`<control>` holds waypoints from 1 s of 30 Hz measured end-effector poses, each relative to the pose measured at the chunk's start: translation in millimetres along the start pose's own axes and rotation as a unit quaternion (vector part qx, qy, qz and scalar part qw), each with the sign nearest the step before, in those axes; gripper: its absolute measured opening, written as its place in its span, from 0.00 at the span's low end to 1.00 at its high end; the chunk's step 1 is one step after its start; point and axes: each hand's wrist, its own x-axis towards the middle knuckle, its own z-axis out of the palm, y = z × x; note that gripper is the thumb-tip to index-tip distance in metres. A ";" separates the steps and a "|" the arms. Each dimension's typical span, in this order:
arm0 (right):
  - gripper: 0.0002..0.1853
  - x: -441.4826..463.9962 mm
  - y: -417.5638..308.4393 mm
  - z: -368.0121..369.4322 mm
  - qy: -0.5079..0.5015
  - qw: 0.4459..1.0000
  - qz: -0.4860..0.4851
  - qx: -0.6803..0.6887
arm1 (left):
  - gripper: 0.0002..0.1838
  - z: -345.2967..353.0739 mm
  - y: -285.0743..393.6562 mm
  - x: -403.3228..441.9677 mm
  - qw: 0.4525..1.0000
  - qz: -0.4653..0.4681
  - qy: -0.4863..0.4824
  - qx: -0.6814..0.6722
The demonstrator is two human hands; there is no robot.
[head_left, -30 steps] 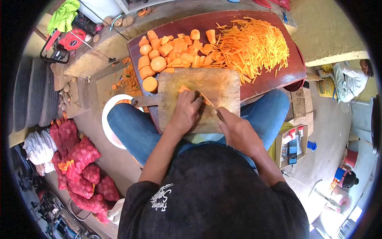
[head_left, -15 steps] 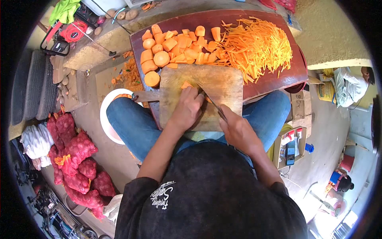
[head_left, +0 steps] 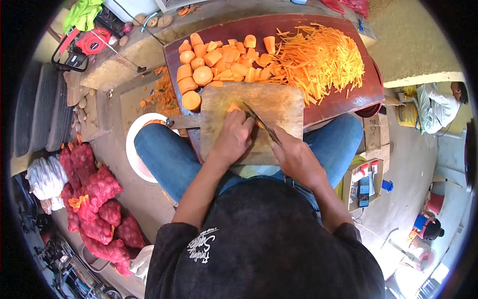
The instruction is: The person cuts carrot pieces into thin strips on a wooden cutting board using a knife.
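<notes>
Well, carrot piece (head_left: 233,106): it lay on the cutting board (head_left: 286,107), left of the board's middle, poking out just ahead of the left fingertips.
Left hand (head_left: 235,133): it was bent over the carrot piece, fingers curled down and seeming to pin it to the wood; this was the nearer hand, the only one I saw right at it.
Right hand (head_left: 298,158): it was wrapped round the handle of the knife (head_left: 262,122), well to the right of the carrot piece and closer to the person's lap.
Blade line: it slanted from the right fist forward and leftward, its tip reaching just right of the carrot piece, its length running beside the left fingers; whether steel touched skin, I couldn't tell.
Carrot's long axis: mostly hidden under the knuckles, so I couldn't read it.
Beyond the board: carrot chunks (head_left: 226,59) sat on the red table (head_left: 367,84), ahead and to the left, and a heap of carrot strips (head_left: 326,65) ahead and to the right.
</notes>
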 end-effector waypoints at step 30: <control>0.21 -6.5 -2.9 -5.8 -0.033 0.999 0.035 -0.009 | 0.11 9.4 -9.6 -2.8 0.996 -0.011 0.078 -0.049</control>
